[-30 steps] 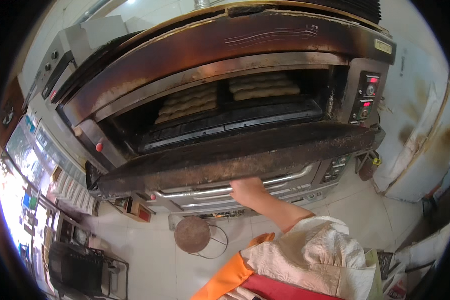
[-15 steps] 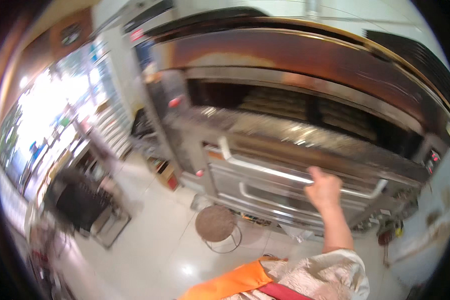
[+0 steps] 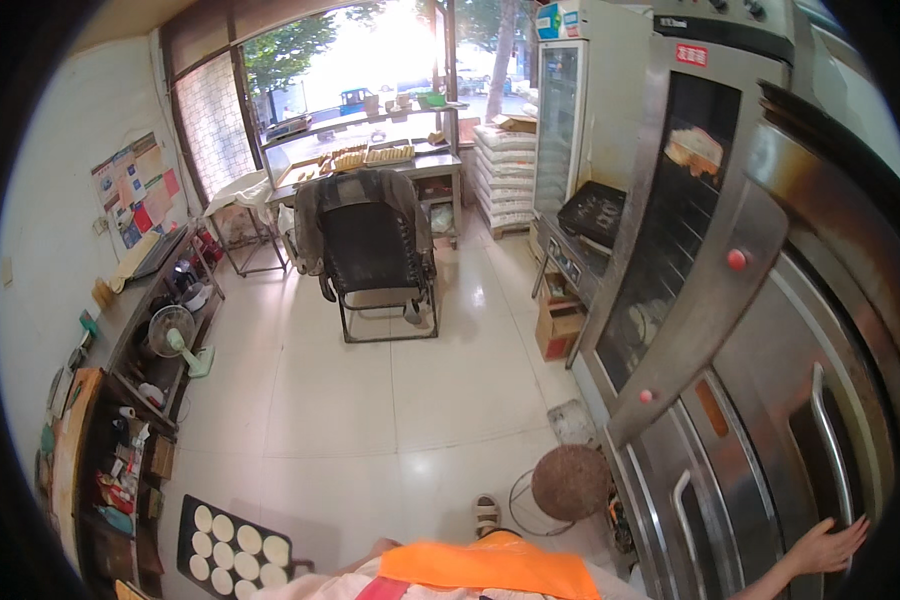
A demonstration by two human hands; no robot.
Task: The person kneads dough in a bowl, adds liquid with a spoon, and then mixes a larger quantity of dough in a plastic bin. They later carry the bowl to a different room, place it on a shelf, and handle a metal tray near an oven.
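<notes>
At the lower right, my right hand (image 3: 828, 548) rests against the lower end of the upper oven door's curved metal handle (image 3: 830, 430). Its fingers are stretched out, not wrapped round the bar. The steel deck oven (image 3: 770, 330) fills the right side, and its upper door is closed, with a dark window behind the handle. A second door handle (image 3: 685, 520) is on the deck below. My left hand is not in view. Low on the left, a black baking tray (image 3: 192, 545) carries several flat, round, pale dough pieces (image 3: 223, 527).
A round brown stool (image 3: 570, 483) stands beside the oven. Farther off are a black folding chair (image 3: 365, 240), a glass-door proofer (image 3: 660, 240), stacked white sacks (image 3: 503, 180) and a counter with baked goods (image 3: 390, 155). Shelves (image 3: 120, 440) with a small fan (image 3: 175, 332) line the left wall.
My view has swung left, from facing the oven to the room. The upper oven door, open earlier with rows inside showing, is now closed. My right fingers have straightened at the handle.
</notes>
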